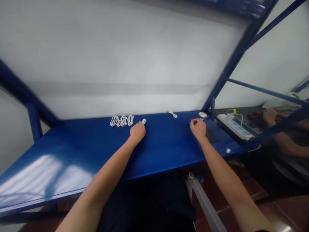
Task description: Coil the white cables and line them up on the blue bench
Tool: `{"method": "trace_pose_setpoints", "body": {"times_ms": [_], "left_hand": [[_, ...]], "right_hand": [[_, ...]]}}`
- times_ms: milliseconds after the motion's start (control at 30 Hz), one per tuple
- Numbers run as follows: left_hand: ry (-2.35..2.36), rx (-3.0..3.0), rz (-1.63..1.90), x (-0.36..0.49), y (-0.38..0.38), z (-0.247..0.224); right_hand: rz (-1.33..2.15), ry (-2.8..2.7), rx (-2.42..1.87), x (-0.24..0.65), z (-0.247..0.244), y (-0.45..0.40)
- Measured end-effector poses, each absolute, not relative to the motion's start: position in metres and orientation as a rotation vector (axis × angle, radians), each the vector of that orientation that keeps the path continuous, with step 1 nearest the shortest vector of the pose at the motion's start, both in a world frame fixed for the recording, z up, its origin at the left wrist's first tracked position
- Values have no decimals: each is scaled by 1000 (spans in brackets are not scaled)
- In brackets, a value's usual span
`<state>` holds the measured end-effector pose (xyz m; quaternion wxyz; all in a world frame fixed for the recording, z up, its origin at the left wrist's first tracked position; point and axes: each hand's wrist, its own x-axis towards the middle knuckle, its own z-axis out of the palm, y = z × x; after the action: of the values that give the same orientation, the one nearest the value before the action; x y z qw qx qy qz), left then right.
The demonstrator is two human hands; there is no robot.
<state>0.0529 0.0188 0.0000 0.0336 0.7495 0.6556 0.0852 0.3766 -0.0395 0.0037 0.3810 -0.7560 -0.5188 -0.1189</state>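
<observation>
My left hand [138, 131] is closed above the blue tabletop [166, 138], with a coiled white cable [144, 121] poking out past its fingers. Several more coiled white cables [122, 120] lie in a row just left of it, by the wall. My right hand [198, 128] is curled shut farther right; what it holds, if anything, is hidden. Close behind that hand sits a white rounded object [202, 115] near the frame post. Between the hands, toward the back edge, lies a single tied white cable [173, 114].
A white power strip [238, 128] with plugs lies right of the blue frame [212, 103]. A small white piece [228, 150] rests near the right front edge. Another person's hand [269, 116] is at the neighbouring bench. A grey bar [205, 203] stands below the table.
</observation>
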Motion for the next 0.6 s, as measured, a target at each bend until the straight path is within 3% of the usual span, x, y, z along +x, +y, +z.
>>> {"method": "trace_pose_setpoints", "body": {"times_ms": [233, 367, 467, 600], "left_hand": [[1992, 2219, 344, 59, 51, 9], [1968, 2509, 396, 50, 41, 6], [1696, 2802, 365, 39, 39, -4], [1572, 2761, 191, 34, 57, -13]], "right_hand": [[-272, -1474, -2186, 394, -9, -40], [-320, -1625, -2072, 384, -7, -25], [-250, -1704, -1957, 376, -1, -2], [-83, -1776, -1917, 356, 2, 40]]}}
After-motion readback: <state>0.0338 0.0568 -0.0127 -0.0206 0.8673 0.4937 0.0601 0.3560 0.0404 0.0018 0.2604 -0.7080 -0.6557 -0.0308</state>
